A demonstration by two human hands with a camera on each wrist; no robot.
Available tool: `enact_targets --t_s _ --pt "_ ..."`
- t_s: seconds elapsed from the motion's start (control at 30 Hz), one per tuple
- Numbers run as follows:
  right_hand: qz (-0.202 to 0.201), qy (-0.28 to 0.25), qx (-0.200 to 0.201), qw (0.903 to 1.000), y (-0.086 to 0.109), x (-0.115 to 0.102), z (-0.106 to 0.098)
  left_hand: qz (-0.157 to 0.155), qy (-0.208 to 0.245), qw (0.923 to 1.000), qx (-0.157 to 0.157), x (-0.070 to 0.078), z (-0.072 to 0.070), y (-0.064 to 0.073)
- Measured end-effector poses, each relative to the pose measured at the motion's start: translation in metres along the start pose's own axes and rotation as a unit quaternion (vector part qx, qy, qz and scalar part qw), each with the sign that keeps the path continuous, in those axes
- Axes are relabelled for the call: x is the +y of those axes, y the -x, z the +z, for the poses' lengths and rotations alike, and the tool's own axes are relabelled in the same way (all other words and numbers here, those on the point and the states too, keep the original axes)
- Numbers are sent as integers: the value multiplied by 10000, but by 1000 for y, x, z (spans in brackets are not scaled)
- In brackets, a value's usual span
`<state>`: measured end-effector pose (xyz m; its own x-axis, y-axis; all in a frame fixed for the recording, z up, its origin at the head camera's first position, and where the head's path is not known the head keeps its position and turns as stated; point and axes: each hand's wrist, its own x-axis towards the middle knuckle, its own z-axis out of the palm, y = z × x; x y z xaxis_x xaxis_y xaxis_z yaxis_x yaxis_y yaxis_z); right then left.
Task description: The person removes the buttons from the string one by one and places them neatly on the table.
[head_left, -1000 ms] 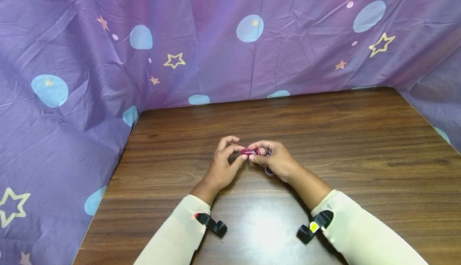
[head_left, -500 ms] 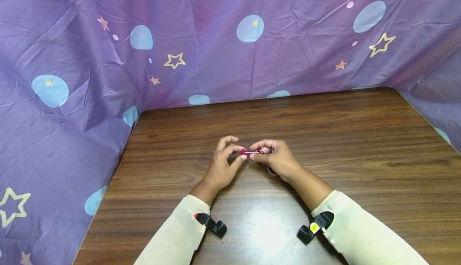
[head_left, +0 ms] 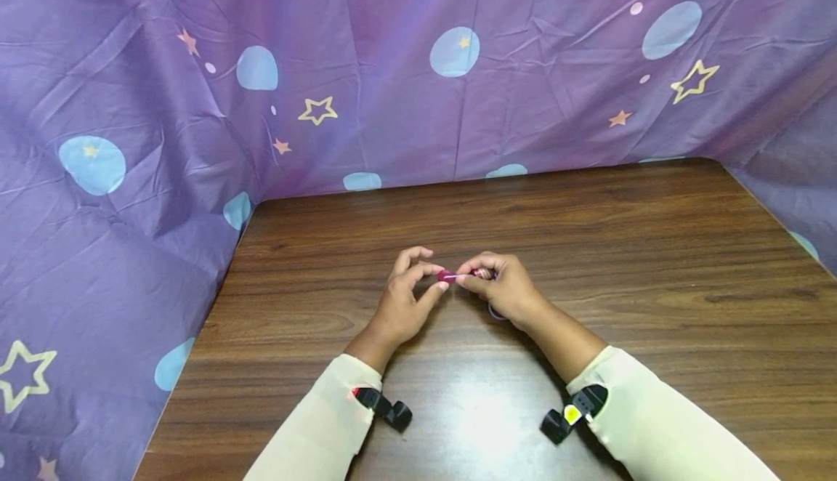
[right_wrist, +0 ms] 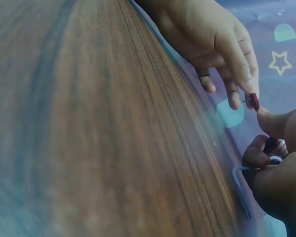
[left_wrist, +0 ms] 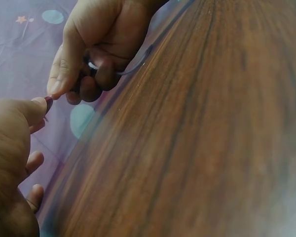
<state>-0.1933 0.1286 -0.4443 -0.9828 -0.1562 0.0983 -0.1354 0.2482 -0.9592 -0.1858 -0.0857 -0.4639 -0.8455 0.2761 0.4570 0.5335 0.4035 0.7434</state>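
In the head view, my left hand [head_left: 404, 306] pinches a small, shiny maroon piece [head_left: 447, 276] between thumb and forefinger, other fingers spread. A thin pale line runs along it toward my right hand [head_left: 506, 286]. The right thumb and forefinger meet right at its right end. A maroon, pale-striped thing [head_left: 484, 274] lies within the right hand's curled fingers, mostly hidden; I cannot tell its kind. From below that hand hangs a thin greyish-purple loop [head_left: 495, 312], also seen as a bent cord [right_wrist: 241, 192] in the right wrist view.
Both hands are over a brown wood-grain table [head_left: 621, 285]. A purple curtain [head_left: 392, 67] with stars and blue spots hangs behind and at the sides. Black wrist cameras [head_left: 386, 408] are strapped over the pale sleeves [head_left: 667, 415].
The right hand has drawn slightly to the right, and the striped thing has shifted right with it, deeper behind its fingers. The left hand stays in place with the maroon piece.
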Motion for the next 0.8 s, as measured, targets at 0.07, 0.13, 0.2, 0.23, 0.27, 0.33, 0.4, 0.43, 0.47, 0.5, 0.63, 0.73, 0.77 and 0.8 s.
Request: enact_targets --t_s 0.07,0.13,0.2,0.23,0.27,0.33,0.4,0.43,0.47,0.5,0.63,0.73,0.77,0.8 --pt "20 30 6 10000 0 1 -1 -46 45 10000 13 0 -2 0" --pt "41 53 19 10000 -1 2 -1 -75 72 9999 42 -1 -3 1" --pt "66 32 11 10000 -1 2 -2 -63 60 9999 75 -1 -5 1" --pt "73 -1 -5 10000 -1 2 -3 -54 51 9999 85 -1 -5 1" --pt "106 -55 -20 9999 -1 2 -3 -43 24 9999 93 -1 -6 1" --pt "208 -200 -39 9996 -1 2 -5 -51 13 10000 84 -1 -6 1" --pt "333 -352 -54 9988 0 2 -6 -97 -5 9999 62 -2 -6 1" --pt "396 -422 -50 9983 0 2 -7 -126 -7 9999 51 -2 -6 1" --pt "455 -462 -44 9979 1 2 -9 -155 -11 9999 37 -2 -6 1" --pt "479 -497 -42 9976 1 2 -10 -178 6 9998 19 -2 -7 1" --pt "503 -635 51 9967 3 2 -14 -198 72 9998 -21 -1 -8 0" --pt "564 -750 94 9955 4 2 -16 -237 96 9996 70 -4 -9 0" --pt "597 -783 97 9951 4 2 -16 -272 91 9995 114 -4 -10 0" --pt "635 -802 101 9947 5 2 -17 -327 71 9993 152 -5 -10 0"
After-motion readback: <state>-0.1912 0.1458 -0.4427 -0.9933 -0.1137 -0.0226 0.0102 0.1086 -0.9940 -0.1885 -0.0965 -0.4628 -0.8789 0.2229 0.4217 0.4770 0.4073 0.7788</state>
